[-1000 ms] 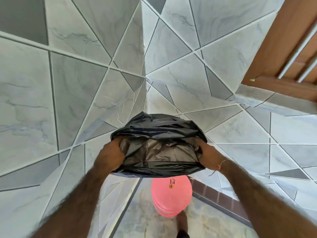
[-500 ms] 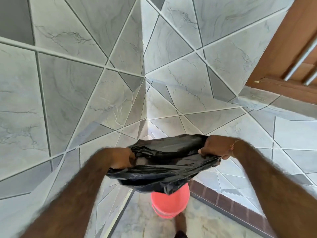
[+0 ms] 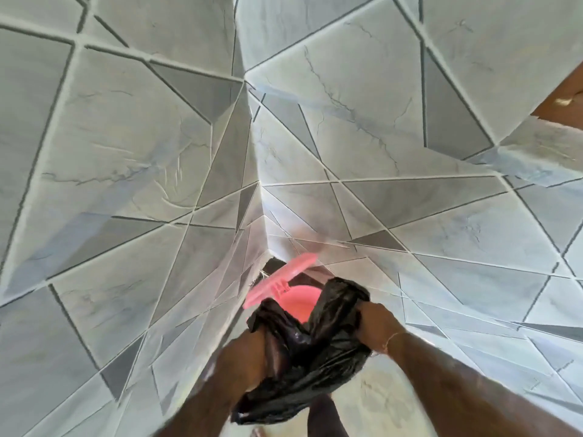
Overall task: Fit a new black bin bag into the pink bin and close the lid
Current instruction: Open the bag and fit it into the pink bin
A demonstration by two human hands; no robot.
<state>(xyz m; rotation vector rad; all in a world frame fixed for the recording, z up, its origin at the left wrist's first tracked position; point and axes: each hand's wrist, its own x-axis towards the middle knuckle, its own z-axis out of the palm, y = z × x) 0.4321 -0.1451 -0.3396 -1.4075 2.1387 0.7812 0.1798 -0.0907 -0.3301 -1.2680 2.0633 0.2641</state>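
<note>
The pink bin [image 3: 298, 302] stands on the floor in the tiled corner, its mouth uncovered. Its pink lid [image 3: 279, 280] is tipped up at the far left of the rim. A crumpled black bin bag [image 3: 310, 357] hangs just in front of and above the bin. My left hand [image 3: 252, 348] is buried in the bag's left side, fingers hidden by the plastic. My right hand [image 3: 373, 323] grips the bag's right edge in a closed fist.
Grey marbled wall tiles [image 3: 126, 184] close in on the left and back, meeting in a corner right behind the bin. A brown wooden door frame [image 3: 564, 102] shows at the upper right. My leg [image 3: 325, 417] and the pale floor [image 3: 378, 402] lie below the bag.
The view has tilted down and closer to the bin. The bin's lid, shut before, now stands up. Both hands have lowered the bag towards the bin's mouth, still holding it.
</note>
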